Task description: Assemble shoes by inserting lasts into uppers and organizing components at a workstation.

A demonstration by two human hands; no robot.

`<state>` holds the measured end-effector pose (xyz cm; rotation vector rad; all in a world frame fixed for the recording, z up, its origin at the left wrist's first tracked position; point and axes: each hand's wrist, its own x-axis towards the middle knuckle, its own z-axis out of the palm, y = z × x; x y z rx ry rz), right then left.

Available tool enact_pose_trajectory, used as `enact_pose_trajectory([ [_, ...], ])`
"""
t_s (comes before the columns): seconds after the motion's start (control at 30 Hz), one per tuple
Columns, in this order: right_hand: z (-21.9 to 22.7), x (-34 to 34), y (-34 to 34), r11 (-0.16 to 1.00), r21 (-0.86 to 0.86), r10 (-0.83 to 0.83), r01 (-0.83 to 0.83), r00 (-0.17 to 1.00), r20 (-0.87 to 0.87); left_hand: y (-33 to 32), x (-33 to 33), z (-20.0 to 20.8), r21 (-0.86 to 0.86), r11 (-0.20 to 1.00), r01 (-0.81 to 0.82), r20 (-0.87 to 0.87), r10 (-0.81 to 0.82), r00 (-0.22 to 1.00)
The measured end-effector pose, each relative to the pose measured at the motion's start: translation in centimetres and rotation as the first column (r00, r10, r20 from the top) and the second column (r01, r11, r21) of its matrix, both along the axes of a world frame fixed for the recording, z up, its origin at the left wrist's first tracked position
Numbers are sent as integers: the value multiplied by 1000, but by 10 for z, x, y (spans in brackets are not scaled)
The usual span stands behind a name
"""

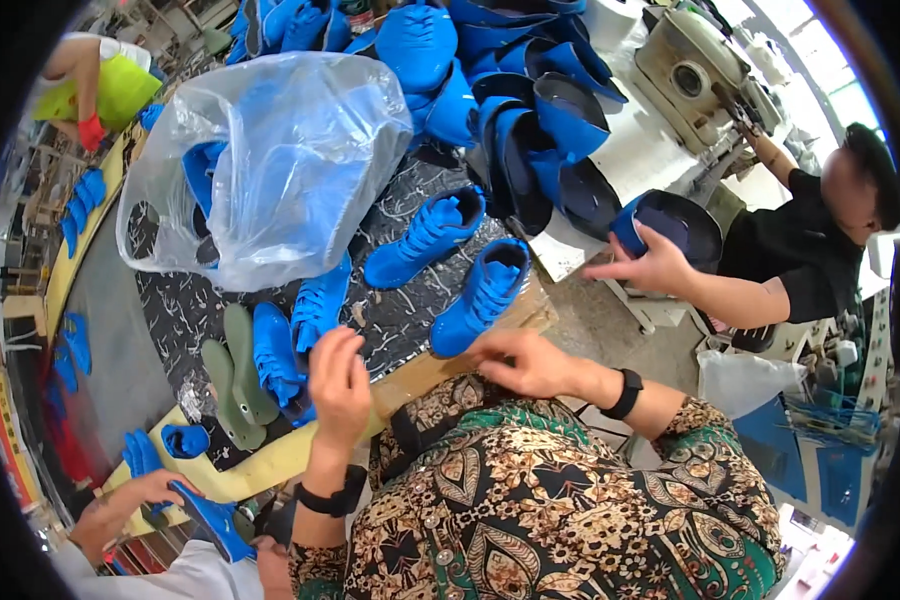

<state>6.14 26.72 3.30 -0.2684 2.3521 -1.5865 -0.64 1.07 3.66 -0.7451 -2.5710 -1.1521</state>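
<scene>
I see the table (410, 300) with a clear plastic bag (270, 160) of blue pieces; blue boot (485, 295) just beyond my right hand (530, 362), fingers pinched together, on what I cannot tell; left hand (338, 385) raised beside blue upper (275, 355), fingers loosely curled, holding nothing.

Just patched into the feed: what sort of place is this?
Likely a shoe workshop or factory line: blue shoe uppers piled on the table, more in a clear plastic bag, and a sewing machine beside a co-worker.

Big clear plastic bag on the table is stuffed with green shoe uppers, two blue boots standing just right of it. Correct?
Not quite. In the head view the clear plastic bag holds blue shoe uppers, not green. The two blue boots do stand just right of it on the table.
</scene>
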Motion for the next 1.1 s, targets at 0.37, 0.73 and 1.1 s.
enact_pose_trajectory([
  [0.37,5,-79,62,788,564,272,247,683,-678,87,-36,-9,-37,981,190,12,-190,982],
  [0.73,-62,-131,31,694,693,529,197,512,-676,41,14,-52,-112,993,23,174,-3,985],
  [1.1,17,-128,96,898,309,12,312,686,-727,18,33,-50,9,959,-284,142,280,950],
])
